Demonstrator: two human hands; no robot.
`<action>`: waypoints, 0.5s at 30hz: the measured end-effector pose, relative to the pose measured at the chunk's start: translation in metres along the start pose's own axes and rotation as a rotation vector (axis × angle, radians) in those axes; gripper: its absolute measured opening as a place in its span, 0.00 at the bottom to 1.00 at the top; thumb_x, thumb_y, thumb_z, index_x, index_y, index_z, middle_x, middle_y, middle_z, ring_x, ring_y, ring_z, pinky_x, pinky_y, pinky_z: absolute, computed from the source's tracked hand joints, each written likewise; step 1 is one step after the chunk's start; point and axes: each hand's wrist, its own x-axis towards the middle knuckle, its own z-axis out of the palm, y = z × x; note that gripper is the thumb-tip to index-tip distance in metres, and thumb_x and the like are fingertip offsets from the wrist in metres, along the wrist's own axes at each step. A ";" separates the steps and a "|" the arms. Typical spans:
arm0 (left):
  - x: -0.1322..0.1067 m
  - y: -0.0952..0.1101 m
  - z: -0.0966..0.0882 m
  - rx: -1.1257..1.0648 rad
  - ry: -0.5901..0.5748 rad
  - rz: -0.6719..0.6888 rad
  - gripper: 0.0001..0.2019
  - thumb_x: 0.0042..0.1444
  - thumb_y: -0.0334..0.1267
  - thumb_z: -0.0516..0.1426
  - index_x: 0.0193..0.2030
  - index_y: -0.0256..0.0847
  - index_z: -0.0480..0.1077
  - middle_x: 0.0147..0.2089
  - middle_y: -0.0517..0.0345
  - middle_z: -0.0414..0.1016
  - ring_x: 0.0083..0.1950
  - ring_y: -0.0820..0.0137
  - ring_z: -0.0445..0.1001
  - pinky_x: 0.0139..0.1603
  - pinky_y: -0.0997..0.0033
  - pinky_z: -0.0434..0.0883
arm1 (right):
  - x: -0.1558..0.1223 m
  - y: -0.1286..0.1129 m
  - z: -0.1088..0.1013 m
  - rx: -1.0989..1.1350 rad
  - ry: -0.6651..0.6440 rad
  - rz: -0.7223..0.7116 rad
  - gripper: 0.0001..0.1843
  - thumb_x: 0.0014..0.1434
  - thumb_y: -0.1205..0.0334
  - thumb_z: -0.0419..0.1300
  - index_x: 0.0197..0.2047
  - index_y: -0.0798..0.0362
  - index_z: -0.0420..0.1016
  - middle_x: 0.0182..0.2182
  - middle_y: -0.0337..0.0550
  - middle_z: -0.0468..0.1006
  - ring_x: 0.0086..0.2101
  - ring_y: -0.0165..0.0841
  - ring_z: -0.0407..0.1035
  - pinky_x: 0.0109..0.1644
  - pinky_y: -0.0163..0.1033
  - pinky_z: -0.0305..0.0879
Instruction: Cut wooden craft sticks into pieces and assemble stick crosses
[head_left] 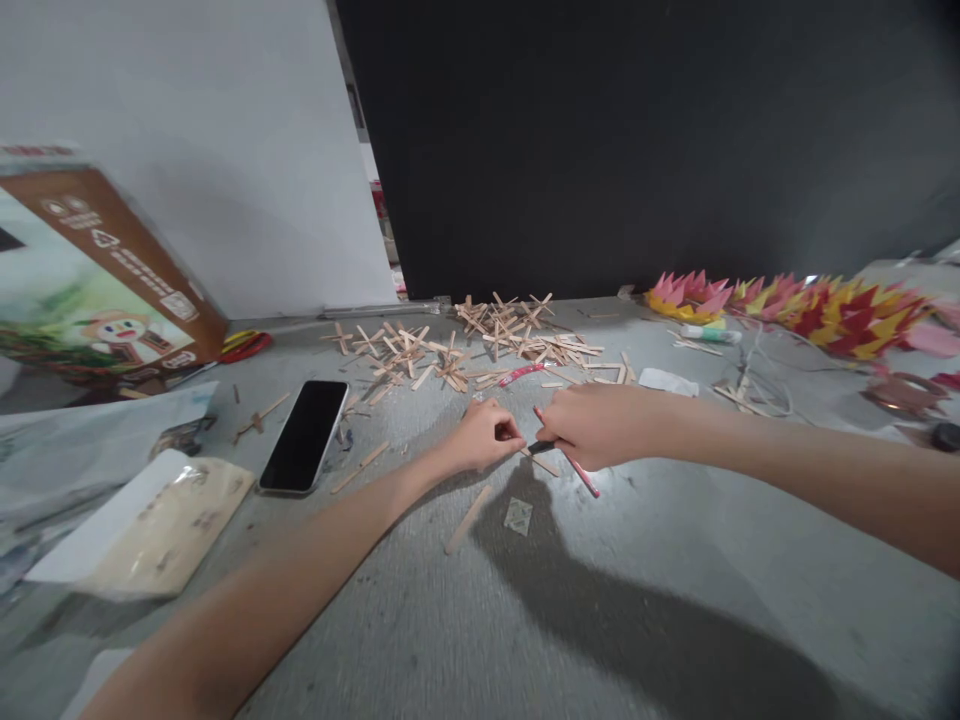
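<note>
Reaching forward from the near edge, both arms are seen above a grey floor (675, 600), and the two hands are brought close together at the middle of the scene. The left hand (487, 435) is closed in a pinch, with thumb and fingertips pressed on the end of a wooden stick (541, 464) that lies flat on the floor. The right hand (600, 425) is curled shut around a pink pen-like tool (581, 475), which is held tilted, its lower end pointing near and to the right. A small black part (541, 447) is seen between the fingertips of both hands, just above the stick; what it is cannot be told.

Just near of the hands, a second loose stick (467, 520) and a small clear packet (517, 516) are lying. A phone (304, 436) is placed face up to the left, well apart from the hands. Far behind the hands, a pile of stick crosses (480, 345) is spread along the dark wall. At the far right, a row of pointed paper flowers (810, 305) in pink, yellow and red is laid, with a glue stick (711, 334) beside it. At the far left, a printed cardboard box (97, 280) is standing tilted.
</note>
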 end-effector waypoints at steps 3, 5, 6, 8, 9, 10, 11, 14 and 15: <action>0.000 -0.001 0.000 -0.014 -0.008 -0.005 0.06 0.57 0.37 0.65 0.31 0.40 0.78 0.33 0.55 0.77 0.40 0.64 0.74 0.44 0.67 0.69 | 0.006 -0.001 -0.002 -0.030 -0.045 0.007 0.09 0.55 0.72 0.59 0.31 0.56 0.82 0.21 0.42 0.71 0.20 0.26 0.53 0.28 0.38 0.44; 0.000 0.000 -0.001 -0.019 -0.016 -0.002 0.06 0.58 0.38 0.65 0.31 0.40 0.78 0.33 0.55 0.77 0.40 0.64 0.74 0.44 0.67 0.69 | 0.008 -0.002 -0.003 -0.038 -0.059 0.013 0.09 0.55 0.71 0.58 0.31 0.56 0.81 0.22 0.42 0.71 0.20 0.26 0.52 0.28 0.38 0.44; 0.000 0.000 -0.001 -0.018 -0.017 -0.002 0.06 0.58 0.38 0.65 0.31 0.40 0.78 0.33 0.55 0.77 0.40 0.64 0.74 0.43 0.67 0.69 | 0.008 -0.003 -0.005 -0.042 -0.065 0.018 0.09 0.55 0.71 0.58 0.31 0.57 0.81 0.22 0.43 0.72 0.20 0.26 0.52 0.28 0.38 0.44; 0.000 0.001 -0.001 -0.010 -0.014 -0.007 0.06 0.57 0.38 0.65 0.31 0.40 0.78 0.33 0.55 0.77 0.40 0.64 0.74 0.43 0.67 0.69 | 0.008 -0.006 -0.007 -0.048 -0.082 0.022 0.09 0.55 0.71 0.58 0.32 0.57 0.82 0.22 0.43 0.72 0.20 0.27 0.53 0.29 0.39 0.44; 0.000 0.001 -0.001 -0.007 -0.010 -0.012 0.06 0.57 0.38 0.65 0.31 0.40 0.79 0.34 0.55 0.77 0.40 0.64 0.74 0.43 0.67 0.69 | 0.007 -0.007 -0.008 -0.046 -0.090 0.020 0.10 0.55 0.71 0.58 0.32 0.57 0.82 0.22 0.43 0.72 0.20 0.27 0.53 0.29 0.39 0.44; 0.000 0.000 -0.001 -0.006 -0.010 -0.019 0.06 0.57 0.38 0.65 0.32 0.40 0.79 0.34 0.54 0.77 0.40 0.64 0.74 0.43 0.68 0.69 | 0.007 -0.009 -0.009 -0.039 -0.099 0.015 0.09 0.55 0.71 0.58 0.32 0.57 0.82 0.22 0.43 0.72 0.20 0.27 0.53 0.29 0.39 0.44; 0.000 0.000 0.000 -0.006 -0.012 -0.025 0.06 0.57 0.38 0.65 0.32 0.40 0.79 0.34 0.54 0.77 0.41 0.64 0.74 0.43 0.68 0.69 | 0.007 -0.009 -0.010 -0.028 -0.107 0.009 0.09 0.55 0.71 0.58 0.31 0.57 0.81 0.22 0.43 0.71 0.21 0.28 0.54 0.29 0.39 0.44; 0.002 -0.001 0.001 -0.029 -0.008 -0.036 0.05 0.56 0.38 0.65 0.31 0.39 0.79 0.34 0.54 0.77 0.41 0.64 0.74 0.44 0.67 0.69 | 0.008 -0.008 -0.009 0.006 -0.120 0.014 0.08 0.55 0.72 0.58 0.29 0.57 0.80 0.22 0.42 0.70 0.21 0.28 0.54 0.30 0.40 0.45; 0.002 -0.001 0.001 -0.040 -0.002 -0.034 0.06 0.55 0.38 0.66 0.31 0.39 0.79 0.34 0.54 0.77 0.41 0.64 0.74 0.44 0.67 0.69 | 0.008 -0.007 -0.008 0.021 -0.119 0.016 0.08 0.55 0.72 0.58 0.28 0.57 0.79 0.21 0.41 0.70 0.21 0.28 0.54 0.30 0.39 0.44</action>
